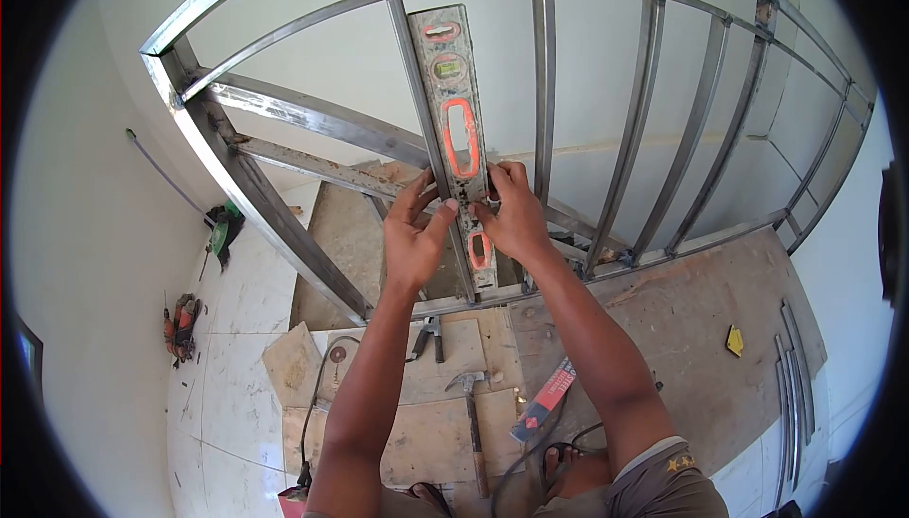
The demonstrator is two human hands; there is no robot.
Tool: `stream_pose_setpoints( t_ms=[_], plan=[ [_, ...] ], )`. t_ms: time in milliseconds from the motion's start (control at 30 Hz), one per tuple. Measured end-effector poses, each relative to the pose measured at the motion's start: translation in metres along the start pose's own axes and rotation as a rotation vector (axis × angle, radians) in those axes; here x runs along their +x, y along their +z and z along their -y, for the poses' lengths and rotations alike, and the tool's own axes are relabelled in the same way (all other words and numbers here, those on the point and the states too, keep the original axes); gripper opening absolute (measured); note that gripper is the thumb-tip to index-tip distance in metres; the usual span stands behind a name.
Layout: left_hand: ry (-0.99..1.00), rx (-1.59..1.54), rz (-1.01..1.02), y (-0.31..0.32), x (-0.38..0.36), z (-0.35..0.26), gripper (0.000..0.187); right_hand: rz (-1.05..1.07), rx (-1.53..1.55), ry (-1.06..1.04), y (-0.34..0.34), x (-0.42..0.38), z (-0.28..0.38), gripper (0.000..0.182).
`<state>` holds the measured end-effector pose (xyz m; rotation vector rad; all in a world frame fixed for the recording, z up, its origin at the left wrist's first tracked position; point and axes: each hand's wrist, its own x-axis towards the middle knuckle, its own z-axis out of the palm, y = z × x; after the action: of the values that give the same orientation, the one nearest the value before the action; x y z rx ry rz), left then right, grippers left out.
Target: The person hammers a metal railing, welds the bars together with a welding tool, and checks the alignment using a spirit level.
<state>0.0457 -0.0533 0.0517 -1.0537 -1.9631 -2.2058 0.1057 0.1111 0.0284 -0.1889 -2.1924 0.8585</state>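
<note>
A grey spirit level (472, 192) with orange-red rimmed openings stands nearly upright along a vertical bar (413, 73) of the metal railing. My left hand (417, 234) pinches the level's left edge together with the bar, just below the middle. On the level's right edge my right hand (513, 215) is closed, its thumb near the front face. The green vial near the level's top faces me. The lower end of the level is close to the railing's bottom rail (454, 304).
A hammer (474, 423), a welding clamp (435, 338) and a red and blue box (544, 400) lie on boards below. Power tools (182, 329) sit on the left floor. At right are a yellow magnet (734, 340) and loose metal bars (793, 395).
</note>
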Motion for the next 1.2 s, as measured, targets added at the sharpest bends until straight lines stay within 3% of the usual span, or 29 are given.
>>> stream_pose_setpoints(
  t_ms=[267, 367, 467, 533, 633, 733, 867, 933, 1067, 1167, 1200],
  plan=[
    [0.015, 0.036, 0.025, -0.003, 0.0, 0.002, 0.069, -0.043, 0.073, 0.012, 0.004, 0.002, 0.003, 0.06],
    [0.006, 0.039, 0.039, -0.005, 0.002, 0.005, 0.069, -0.08, 0.239, 0.023, 0.01, -0.001, 0.001, 0.059],
    [-0.02, -0.031, 0.037, -0.007, 0.005, 0.012, 0.067, -0.134, 0.193, 0.021, 0.011, -0.005, 0.005, 0.05],
    [0.017, -0.032, 0.043, -0.007, 0.006, 0.012, 0.062, -0.04, 0.283, 0.118, 0.007, -0.011, 0.005, 0.044],
    [-0.014, -0.1, 0.019, -0.008, 0.006, 0.004, 0.059, -0.061, 0.309, 0.031, -0.007, -0.026, 0.019, 0.041],
    [-0.048, -0.081, 0.045, -0.017, 0.01, 0.017, 0.059, -0.201, 0.335, -0.067, -0.05, -0.03, 0.043, 0.038],
    [-0.061, 0.008, 0.066, -0.02, 0.006, 0.013, 0.059, -0.461, 0.489, -0.12, -0.16, -0.027, 0.074, 0.042],
    [-0.06, 0.031, 0.05, -0.018, 0.008, 0.016, 0.063, -0.589, 0.496, -0.032, -0.222, -0.042, 0.081, 0.05],
    [-0.041, -0.017, -0.079, 0.001, 0.009, 0.015, 0.069, -0.594, 0.127, 0.244, -0.331, -0.121, 0.02, 0.062],
    [-0.047, 0.007, -0.104, 0.01, 0.017, 0.02, 0.071, -0.621, 0.074, 0.274, -0.377, -0.2, -0.095, 0.066],
    [-0.01, 0.014, -0.119, 0.011, 0.02, 0.023, 0.07, -0.613, 0.011, 0.386, -0.368, -0.241, -0.12, 0.062]
  ],
)
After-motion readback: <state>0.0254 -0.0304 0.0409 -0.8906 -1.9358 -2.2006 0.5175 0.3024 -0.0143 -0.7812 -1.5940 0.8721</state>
